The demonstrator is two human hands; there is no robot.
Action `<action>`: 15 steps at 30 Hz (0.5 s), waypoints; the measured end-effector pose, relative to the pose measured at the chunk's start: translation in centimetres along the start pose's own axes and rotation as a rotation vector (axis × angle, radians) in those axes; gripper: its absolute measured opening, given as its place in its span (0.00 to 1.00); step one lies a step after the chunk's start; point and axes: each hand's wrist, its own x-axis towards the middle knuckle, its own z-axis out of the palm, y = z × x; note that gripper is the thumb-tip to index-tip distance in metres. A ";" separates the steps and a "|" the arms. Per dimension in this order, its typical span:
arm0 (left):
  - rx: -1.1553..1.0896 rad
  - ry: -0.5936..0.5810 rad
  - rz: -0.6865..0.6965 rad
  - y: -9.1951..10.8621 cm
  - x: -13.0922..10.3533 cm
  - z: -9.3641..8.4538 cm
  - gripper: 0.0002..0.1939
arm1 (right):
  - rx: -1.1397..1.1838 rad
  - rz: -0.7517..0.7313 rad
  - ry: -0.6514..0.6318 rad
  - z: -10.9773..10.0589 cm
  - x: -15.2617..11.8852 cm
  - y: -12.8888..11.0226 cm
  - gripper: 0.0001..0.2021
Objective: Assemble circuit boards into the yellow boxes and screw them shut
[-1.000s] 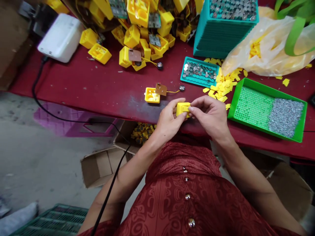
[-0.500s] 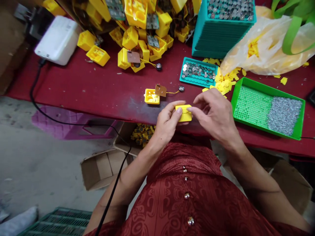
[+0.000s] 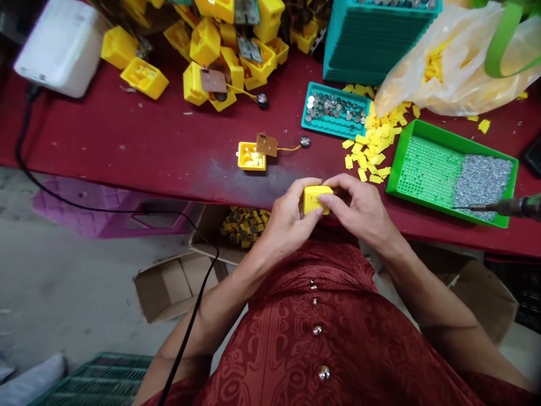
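A small yellow plastic case (image 3: pixel 315 194) with tiny holes in its face is held between both hands over the table's front edge. My left hand (image 3: pixel 293 217) grips it from the left, thumb at its lower side. My right hand (image 3: pixel 359 206) closes on it from the right, thumb pressed on its face. Beyond them on the red cloth lies an open yellow case (image 3: pixel 252 158), with a brown circuit board (image 3: pixel 267 145) over its right edge. Thin yellow wires lead from the board to a round silver part (image 3: pixel 305 141).
A teal tray (image 3: pixel 306 121) of round metal pieces lies near scattered yellow tabs (image 3: pixel 376 149). Right of these is a green basket (image 3: pixel 399 177) of small screws, a screwdriver tip (image 3: pixel 518 207) above it. Yellow cases (image 3: pixel 205 42), stacked teal trays (image 3: pixel 363 51) and a white box (image 3: pixel 63 45) stand behind.
My right hand has moved in from the case's edge and now grips it, thumb on the face. The case is turned more upright. The view has shifted, and a screwdriver shows at right.
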 end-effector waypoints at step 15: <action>-0.265 -0.078 -0.208 2.3 2.3 1.5 0.32 | -0.134 0.048 0.344 -10.6 -4.0 -1.3 0.27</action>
